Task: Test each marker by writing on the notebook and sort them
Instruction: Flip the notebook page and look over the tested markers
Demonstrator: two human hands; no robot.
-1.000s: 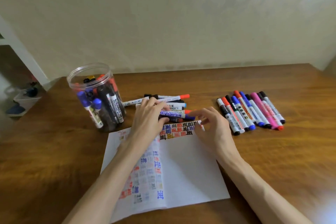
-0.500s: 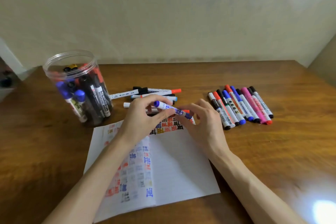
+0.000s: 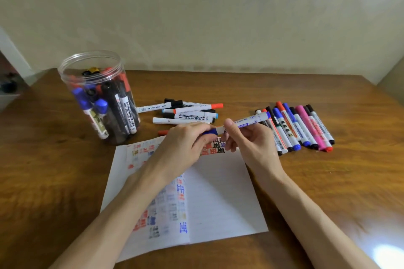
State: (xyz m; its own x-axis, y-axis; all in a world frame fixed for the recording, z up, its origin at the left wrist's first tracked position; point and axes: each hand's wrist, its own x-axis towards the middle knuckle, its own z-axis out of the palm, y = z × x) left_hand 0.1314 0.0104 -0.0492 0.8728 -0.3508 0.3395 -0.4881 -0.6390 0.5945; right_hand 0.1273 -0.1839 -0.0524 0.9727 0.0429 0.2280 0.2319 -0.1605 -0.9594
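Note:
A white marker with blue ends is held level above the top edge of the open notebook. My left hand grips its blue cap at the left end. My right hand pinches the white barrel with thumb and fingers. The notebook's pages carry rows of small test marks in red, blue and black. A loose pile of markers lies just behind my hands. A neat row of sorted markers lies to the right.
A clear plastic jar full of markers stands at the back left of the wooden table. A lone red marker lies by the notebook's top edge. The wall runs along the table's far edge.
Both hands lifted a blue marker out of the loose pile. It has turned so the cap end sits in my left hand and the barrel in my right.

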